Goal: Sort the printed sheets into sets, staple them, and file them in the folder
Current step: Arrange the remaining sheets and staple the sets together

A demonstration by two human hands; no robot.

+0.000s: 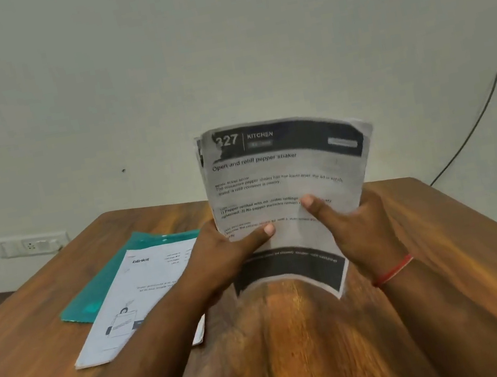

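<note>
The held sheets stand over the table, the left hand at their left edge, the right hand at their right. To the left, a paper pile lies partly on the folder.
</note>
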